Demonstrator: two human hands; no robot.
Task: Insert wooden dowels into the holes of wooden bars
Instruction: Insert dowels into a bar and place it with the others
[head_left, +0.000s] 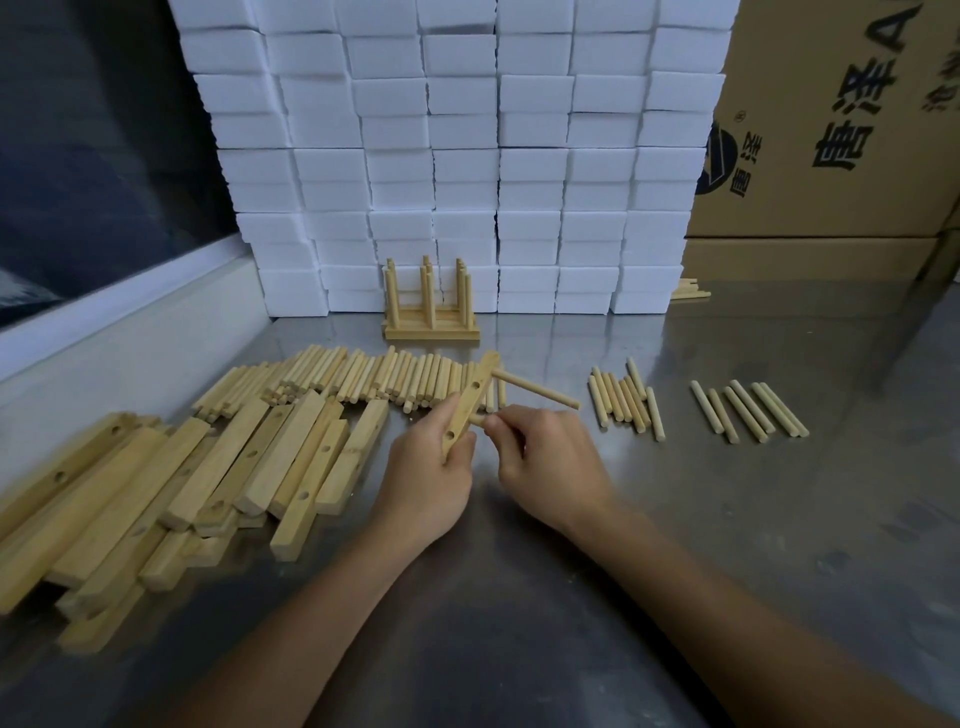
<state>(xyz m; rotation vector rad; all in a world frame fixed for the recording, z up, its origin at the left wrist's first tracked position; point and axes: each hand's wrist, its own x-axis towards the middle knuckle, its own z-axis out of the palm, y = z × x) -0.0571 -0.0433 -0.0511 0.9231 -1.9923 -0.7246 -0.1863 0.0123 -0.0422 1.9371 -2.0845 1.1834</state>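
The left hand (431, 483) curls its fingers round the lower end of a wooden bar (470, 402) pointing to one o'clock, one dowel (535, 388) jutting from it toward three o'clock. The right hand (550, 467) pinches a second dowel (477, 419) against the bar's side. Loose bars (208, 478) lie at nine o'clock, spare dowels (623, 399) at two o'clock.

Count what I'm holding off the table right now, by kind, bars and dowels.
Bars: 1, the bar gripped by the left hand
Dowels: 2, the stuck dowel jutting from the bar's far hole, and the pinched dowel in the right hand
Total: 3
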